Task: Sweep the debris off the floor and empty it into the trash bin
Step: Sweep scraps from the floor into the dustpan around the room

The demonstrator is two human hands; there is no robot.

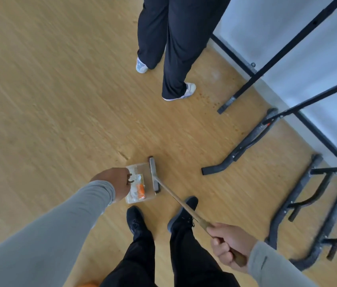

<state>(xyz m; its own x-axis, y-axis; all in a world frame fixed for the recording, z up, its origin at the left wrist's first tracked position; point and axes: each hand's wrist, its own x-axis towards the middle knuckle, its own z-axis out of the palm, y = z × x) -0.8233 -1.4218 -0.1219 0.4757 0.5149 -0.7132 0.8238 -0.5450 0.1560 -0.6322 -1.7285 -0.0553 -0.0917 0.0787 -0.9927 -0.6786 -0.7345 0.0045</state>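
A clear plastic dustpan point(139, 168) lies on the wooden floor just ahead of my feet. In it sit an orange piece of debris point(140, 189) and some whitish scraps point(134, 196). My left hand point(116, 182) grips the dustpan at its left edge. My right hand point(228, 243) is closed around the wooden handle of a broom point(181, 204). The broom's dark head point(154, 174) rests against the right side of the dustpan.
Another person's legs point(173, 48) in dark trousers and light shoes stand on the floor ahead. Black metal frame legs point(244, 92) and curved exercise bars point(246, 146) lie to the right by a white wall. My dark shoes point(135, 219) are below the dustpan.
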